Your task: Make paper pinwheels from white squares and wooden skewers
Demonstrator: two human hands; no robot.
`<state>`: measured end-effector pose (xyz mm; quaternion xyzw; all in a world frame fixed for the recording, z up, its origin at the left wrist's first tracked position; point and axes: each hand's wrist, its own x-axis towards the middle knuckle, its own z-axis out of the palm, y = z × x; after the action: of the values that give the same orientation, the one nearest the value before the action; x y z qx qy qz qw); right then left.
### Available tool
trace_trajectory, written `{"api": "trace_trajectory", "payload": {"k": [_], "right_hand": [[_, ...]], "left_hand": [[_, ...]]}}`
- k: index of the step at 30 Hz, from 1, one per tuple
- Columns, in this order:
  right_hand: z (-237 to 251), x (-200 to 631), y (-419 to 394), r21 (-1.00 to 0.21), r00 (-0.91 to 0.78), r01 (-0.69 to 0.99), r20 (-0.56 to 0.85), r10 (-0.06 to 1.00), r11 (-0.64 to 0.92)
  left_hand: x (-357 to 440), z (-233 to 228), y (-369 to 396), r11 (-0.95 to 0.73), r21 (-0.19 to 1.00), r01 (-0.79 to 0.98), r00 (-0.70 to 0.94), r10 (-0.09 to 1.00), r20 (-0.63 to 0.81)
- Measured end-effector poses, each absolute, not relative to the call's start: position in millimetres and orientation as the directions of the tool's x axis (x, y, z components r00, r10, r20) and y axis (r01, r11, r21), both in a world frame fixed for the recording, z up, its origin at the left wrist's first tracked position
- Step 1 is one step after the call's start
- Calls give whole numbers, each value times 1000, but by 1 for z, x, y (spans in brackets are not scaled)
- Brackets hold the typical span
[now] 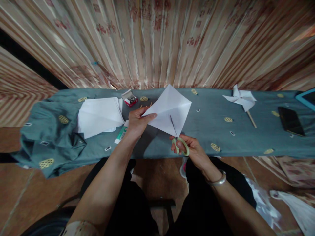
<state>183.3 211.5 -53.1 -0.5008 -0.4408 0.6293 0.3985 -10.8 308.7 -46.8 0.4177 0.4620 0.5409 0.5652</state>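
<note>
At the left end of the desk (206, 129), the grey-green cloth (52, 131) lay bunched in folds. Next to it a stack of white paper (99, 116) was spread a little unevenly, its edges not lined up. To the right of the stack's far corner stood a small open box (130, 99), red and white, with shiny metal pieces inside. Nearer the person, a green-and-white tube (121, 132) lay partly hidden by the left forearm.

The left hand (137, 123) came next, its grip pinching the left corner of a white sheet (172, 106), thumb on top. That sheet was held above the middle of the desk, turned like a diamond, with faint creases crossing it. At its near corner were the scissors (184, 146), one blade showing over the paper; the other could not be made out. The right hand (190, 149) had its grip closed around their pale green handles, and a silver bracelet (220, 178) circled its wrist.

Farther right, well apart from the hands, a white paper pinwheel (242, 97) lay with its stick (251, 118) pointing toward the person. Beyond it rested a dark phone (291, 121), and a blue-edged device (305, 98) showed at the picture's right border.
</note>
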Motion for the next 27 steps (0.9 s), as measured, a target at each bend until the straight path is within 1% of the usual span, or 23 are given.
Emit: {"api": "trace_trajectory", "payload": {"k": [3,11,19,27], "right_hand": [[-53,183,212,-958,-189,-55,-267,945,-282],[-52,182,211,-947,-203,-107,-276,939,-302],[-47,183,211,-954,-187,-71,-275,943,-292],[-49,183,212,-957,-191,-60,-267,944,-283]], "left_hand": [[-11,-47,309,59,973,-223,-15,998,-64],[-12,-48,310,44,976,-212,-51,997,-56],[-11,-49,310,45,974,-222,-6,999,-48],[-10,-49,310,52,970,-237,-11,998,-56]]}}
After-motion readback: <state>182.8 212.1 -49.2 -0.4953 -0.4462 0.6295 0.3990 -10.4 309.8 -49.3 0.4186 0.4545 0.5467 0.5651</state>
